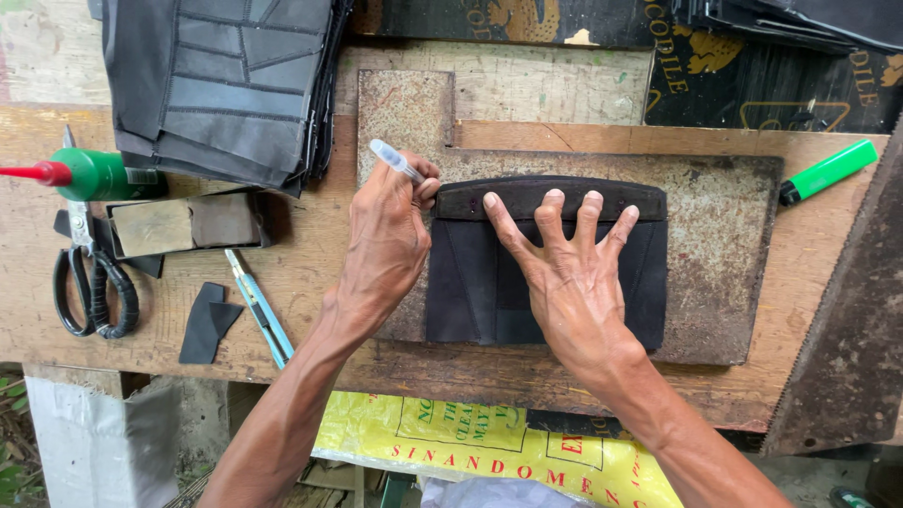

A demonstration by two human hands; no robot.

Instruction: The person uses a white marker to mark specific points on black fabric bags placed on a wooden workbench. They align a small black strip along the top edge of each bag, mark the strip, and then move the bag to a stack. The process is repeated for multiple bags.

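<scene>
Bare wood, scuffed and stained, makes up my bench (282, 357), and things sit on it from the big down to the small. Biggest is the worn, speckled cutting board (724, 273) lying toward the right half of the bench. At the far left corner leans a stack of dark stitched panels (226, 85). On the board, near its left edge, lies the dark leather piece (470, 292), with a curved brown template (550, 199) laid across its top. My right hand (574, 282) is spread flat on both, fingers (553, 209) splayed wide and gripping nothing, only pressing down. My left hand (386, 235) is closed around a clear-capped pen (395, 162), its tip at the template's left end.

Along the left edge of the bench lie black-handled scissors (89, 287), a green glue bottle (94, 174) with a red nozzle, a small flat tray (183, 224), a dark offcut (207, 325) and a blue utility knife (261, 310). A green marker (828, 171) rests near the right edge.

As I judge it, the risk is the template sliding on the leather. If my pressing hand eases while the pen pushes against the edge, the line would drift off the curve. The pen could also skip over the seams and smear, and my spread fingertips sit close to the traced edge.
</scene>
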